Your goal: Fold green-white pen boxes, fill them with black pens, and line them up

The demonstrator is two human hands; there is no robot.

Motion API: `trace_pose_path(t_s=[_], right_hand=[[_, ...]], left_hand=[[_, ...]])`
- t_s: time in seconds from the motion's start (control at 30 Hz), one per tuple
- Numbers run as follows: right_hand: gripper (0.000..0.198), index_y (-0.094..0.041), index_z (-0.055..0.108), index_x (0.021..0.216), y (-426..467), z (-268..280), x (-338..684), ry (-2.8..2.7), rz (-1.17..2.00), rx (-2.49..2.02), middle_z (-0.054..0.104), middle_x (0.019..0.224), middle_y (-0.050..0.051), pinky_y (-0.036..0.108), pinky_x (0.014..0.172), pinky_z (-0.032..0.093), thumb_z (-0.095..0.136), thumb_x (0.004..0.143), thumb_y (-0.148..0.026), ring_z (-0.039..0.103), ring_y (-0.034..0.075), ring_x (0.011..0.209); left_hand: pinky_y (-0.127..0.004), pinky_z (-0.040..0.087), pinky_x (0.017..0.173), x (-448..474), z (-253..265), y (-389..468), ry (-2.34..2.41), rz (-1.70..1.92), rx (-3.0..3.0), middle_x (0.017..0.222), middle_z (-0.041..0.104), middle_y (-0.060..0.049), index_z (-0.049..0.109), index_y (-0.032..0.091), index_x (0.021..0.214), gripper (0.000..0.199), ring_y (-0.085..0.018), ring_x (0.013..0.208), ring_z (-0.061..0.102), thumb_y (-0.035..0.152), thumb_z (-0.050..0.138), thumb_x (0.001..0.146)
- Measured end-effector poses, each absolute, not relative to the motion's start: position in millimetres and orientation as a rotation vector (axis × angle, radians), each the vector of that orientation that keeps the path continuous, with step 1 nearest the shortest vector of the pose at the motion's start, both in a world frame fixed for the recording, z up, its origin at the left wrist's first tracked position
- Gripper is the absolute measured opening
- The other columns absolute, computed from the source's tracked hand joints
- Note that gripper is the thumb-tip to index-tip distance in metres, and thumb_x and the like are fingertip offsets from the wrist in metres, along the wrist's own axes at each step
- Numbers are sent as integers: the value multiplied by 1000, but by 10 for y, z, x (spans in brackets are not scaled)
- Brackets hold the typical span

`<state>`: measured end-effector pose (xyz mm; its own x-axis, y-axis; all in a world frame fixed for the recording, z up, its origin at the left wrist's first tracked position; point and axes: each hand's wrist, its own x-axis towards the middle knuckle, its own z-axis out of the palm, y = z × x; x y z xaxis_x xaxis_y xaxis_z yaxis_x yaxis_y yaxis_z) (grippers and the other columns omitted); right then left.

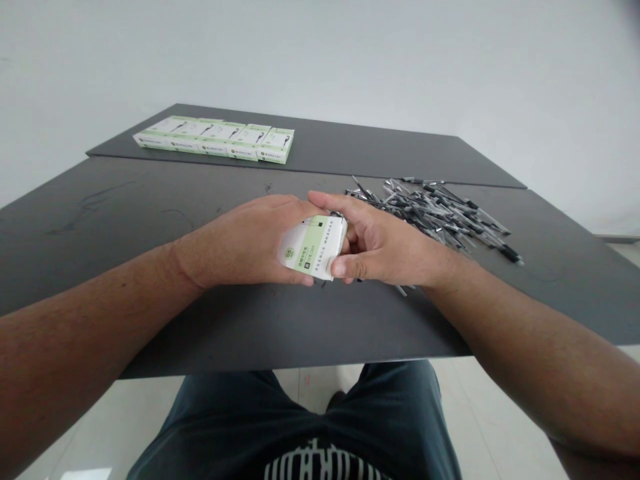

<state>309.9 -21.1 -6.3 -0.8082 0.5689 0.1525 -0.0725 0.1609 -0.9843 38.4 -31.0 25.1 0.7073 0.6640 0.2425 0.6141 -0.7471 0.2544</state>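
A small white and green pen box [311,248] is held above the near part of the table, its printed face turned up toward me. My left hand [260,237] wraps over its left side, thumb and fingers gripping the two edges. At the right end of the box, my right hand [383,243] has its thumb on the near corner and the index finger stretched along the far edge. Its other fingers curl at the box's end, partly hidden. Just beyond my right hand lies a loose heap of clear and black pens [440,213].
Several similar green and white boxes [215,137] lie in a row on the back left of the dark grey table [225,327]. A seam or raised edge separates the table's rear section [375,153]. Behind it stands a pale wall [320,60]. My legs [220,420] are under the front edge.
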Motion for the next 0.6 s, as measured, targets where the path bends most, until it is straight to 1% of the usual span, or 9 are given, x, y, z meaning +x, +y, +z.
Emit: trace_pose_path(t_s=[0.17, 0.3, 0.47, 0.6], right_hand=[[114, -36, 33, 184, -202, -137, 3100, -1987, 1590, -520, 71, 104, -3, 28, 60, 61, 102, 94, -47, 71, 15, 72], [113, -38, 32, 184, -198, -158, 3103, -2014, 1571, -489, 71, 107, -2, 29, 63, 61, 101, 95, -47, 70, 16, 75], [118, -40, 36, 184, -175, -202, 3099, -2020, 1514, -440, 71, 128, 3, 33, 79, 66, 105, 89, -47, 72, 19, 95], [122, -41, 35, 186, -184, -195, 3118, -2061, 1456, -501, 71, 136, 6, 37, 83, 67, 105, 87, -48, 73, 22, 100]], left_hand=[[-56, 56, 123, 351, 184, -266, 1010, 459, 2800, 143, 80, -10, 70, 25, 150, 82, -41, 135, 76, 59, 98, 81], [-57, 57, 120, 340, 163, -249, 1007, 440, 2802, 143, 80, -12, 69, 26, 151, 85, -42, 134, 75, 66, 97, 82], [-58, 56, 123, 347, 166, -247, 1005, 469, 2765, 148, 78, -11, 67, 26, 157, 92, -43, 139, 74, 67, 97, 80], [-58, 56, 125, 358, 181, -258, 1030, 416, 2751, 153, 77, -11, 66, 28, 159, 93, -43, 143, 72, 69, 95, 81]])
